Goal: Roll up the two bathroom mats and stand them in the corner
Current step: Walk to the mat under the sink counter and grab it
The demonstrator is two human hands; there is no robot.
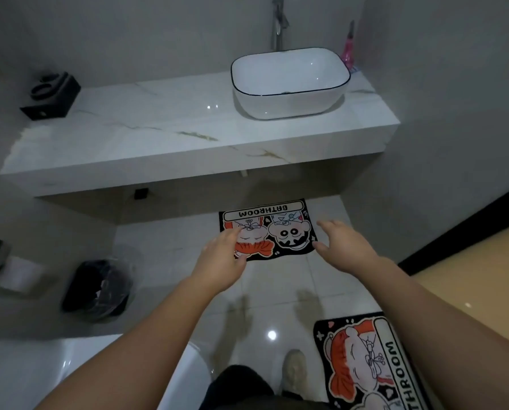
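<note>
So, my left hand point(225, 255) and right hand point(340, 247) reach mid-frame, fingers spread, holding nothing, over the far mat point(279, 229) lying flat under the worktop point(158, 137). Second mat point(362, 362) flat at lower right. Risks I see: glossy floor point(276, 291) lets the mat slide while rolling; loose roll flops over in the corner.

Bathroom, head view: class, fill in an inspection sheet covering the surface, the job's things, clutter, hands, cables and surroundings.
Surface: glossy tiled floor, with glare spots.
Job's things: far mat flat below the counter; near mat flat at lower right; neither rolled.
Clutter: black bin at left; black box on the counter.
Hands: left hand and right hand open, reaching over the far mat, holding nothing.
Cables: nothing seen.
Surroundings: white basin, tap, pink bottle, toilet rim, shoe.
</note>
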